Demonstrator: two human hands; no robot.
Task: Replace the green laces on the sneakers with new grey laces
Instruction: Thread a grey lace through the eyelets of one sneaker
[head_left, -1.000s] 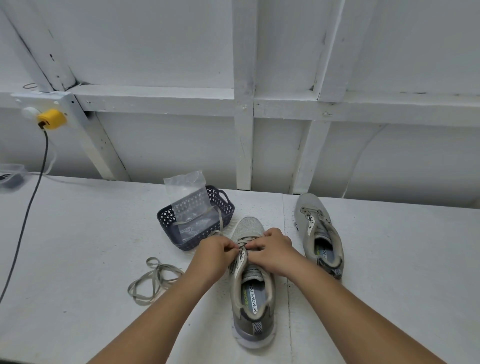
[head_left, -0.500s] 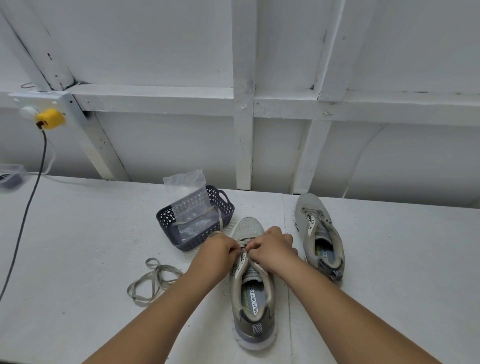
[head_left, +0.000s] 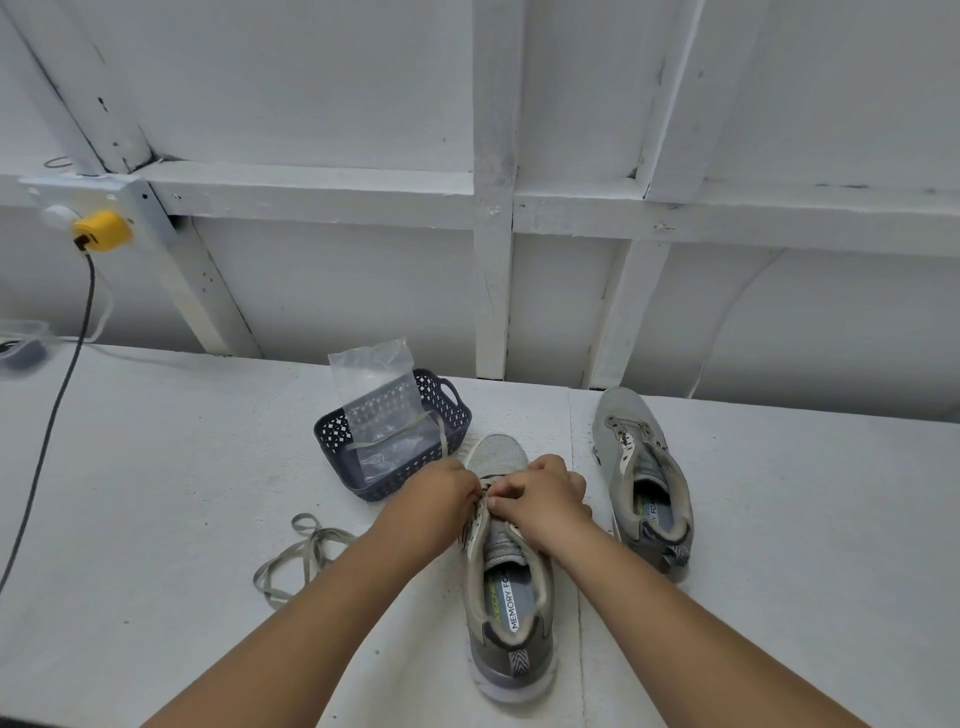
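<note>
Hands unmoved: left hand (head_left: 441, 499) and right hand (head_left: 545, 496) fingers still pinching lace at near sneaker (head_left: 506, 587) eyelets.

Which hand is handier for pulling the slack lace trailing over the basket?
Probably the left hand: the lace trails from its side over the basket, while the right hand sits on the sneaker.

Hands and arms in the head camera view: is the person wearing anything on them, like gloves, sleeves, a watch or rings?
Nothing shows. The left hand and right hand are bare, without gloves, and I can see no rings. Both forearms are uncovered down to the bottom edge of the picture, with no sleeve, watch or bracelet in view.
</note>
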